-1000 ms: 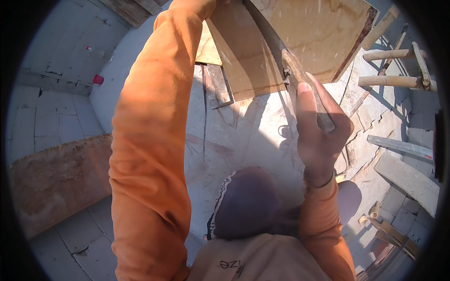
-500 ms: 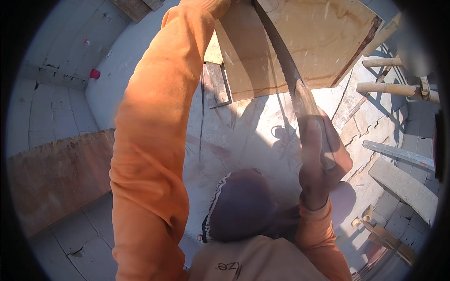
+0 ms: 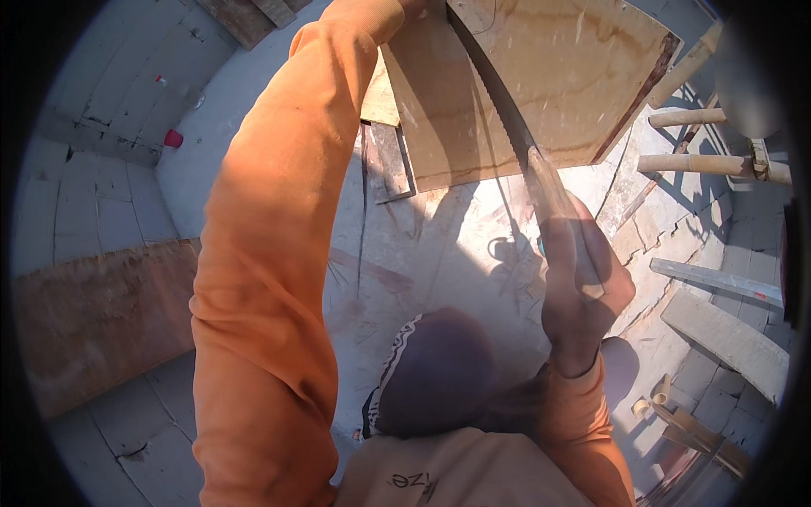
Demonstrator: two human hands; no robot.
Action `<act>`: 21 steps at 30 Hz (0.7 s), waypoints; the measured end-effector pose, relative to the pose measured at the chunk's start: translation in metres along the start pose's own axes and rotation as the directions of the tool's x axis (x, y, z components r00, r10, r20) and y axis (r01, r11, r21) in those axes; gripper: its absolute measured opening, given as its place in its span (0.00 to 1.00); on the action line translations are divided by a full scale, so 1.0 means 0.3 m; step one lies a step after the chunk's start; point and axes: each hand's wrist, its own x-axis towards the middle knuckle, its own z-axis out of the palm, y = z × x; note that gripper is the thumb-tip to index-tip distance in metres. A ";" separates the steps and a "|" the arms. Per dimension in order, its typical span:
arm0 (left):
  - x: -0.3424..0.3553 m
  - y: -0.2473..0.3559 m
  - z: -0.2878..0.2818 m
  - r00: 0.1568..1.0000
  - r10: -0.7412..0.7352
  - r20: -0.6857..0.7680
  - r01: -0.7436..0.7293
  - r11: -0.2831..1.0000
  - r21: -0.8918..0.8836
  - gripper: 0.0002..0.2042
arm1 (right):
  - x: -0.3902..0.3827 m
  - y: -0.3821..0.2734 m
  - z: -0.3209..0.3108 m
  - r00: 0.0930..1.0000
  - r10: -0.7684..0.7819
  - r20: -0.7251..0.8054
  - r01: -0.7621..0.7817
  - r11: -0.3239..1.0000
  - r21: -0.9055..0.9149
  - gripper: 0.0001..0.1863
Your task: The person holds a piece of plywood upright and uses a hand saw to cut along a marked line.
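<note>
My right hand point(image 3: 583, 291) is wrapped around the wooden handle point(image 3: 551, 190) of a handsaw. The toothed blade point(image 3: 492, 78) slants up and left across a brown plywood sheet point(image 3: 549, 93) and runs out at the top edge. Where the blade meets the sheet cannot be made out. My left arm point(image 3: 270, 228), in an orange sleeve, reaches up to the sheet's upper left. Only a sliver of my left hand point(image 3: 412, 7) shows at the top edge, near the blade's far end; its fingers are hidden.
Small wood pieces point(image 3: 390, 160) lie beneath the sheet's left side. Bamboo poles point(image 3: 688, 165) stand at the right, above a grey plank point(image 3: 726, 338). A brown board point(image 3: 110, 321) lies at the left, and a red cup point(image 3: 173, 138) sits farther back. My knee point(image 3: 435, 372) is below the sheet.
The view has shifted slightly, with the sheet now a little lower and farther left. My right wrist has moved slightly right, still gripping the saw handle.
</note>
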 end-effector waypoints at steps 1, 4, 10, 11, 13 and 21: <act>-0.004 -0.005 0.003 0.999 0.001 -0.041 0.000 1.000 0.015 0.33 | -0.019 0.019 -0.009 0.999 -0.047 -0.002 0.047 0.999 -0.010 0.13; -0.002 -0.001 0.035 0.994 0.019 -0.106 -0.015 0.999 0.035 0.33 | -0.036 0.003 -0.024 1.000 0.023 0.022 -0.021 0.997 -0.078 0.14; -0.008 -0.014 0.009 0.997 0.051 -0.050 -0.051 0.999 -0.005 0.33 | -0.041 0.011 -0.030 1.000 -0.010 0.007 0.010 1.000 0.002 0.15; -0.009 -0.017 0.006 0.995 0.060 -0.076 -0.061 0.998 -0.013 0.34 | -0.082 0.053 -0.064 0.995 -0.099 -0.005 0.099 0.995 -0.035 0.15; -0.014 -0.019 0.020 0.996 0.051 -0.078 -0.052 0.999 -0.003 0.34 | -0.057 0.009 -0.068 0.999 -0.032 0.020 0.033 0.999 -0.043 0.15; -0.017 -0.004 -0.010 0.998 0.038 -0.040 -0.038 0.999 0.014 0.32 | -0.047 0.034 -0.102 0.992 -0.120 0.031 0.123 0.987 -0.105 0.15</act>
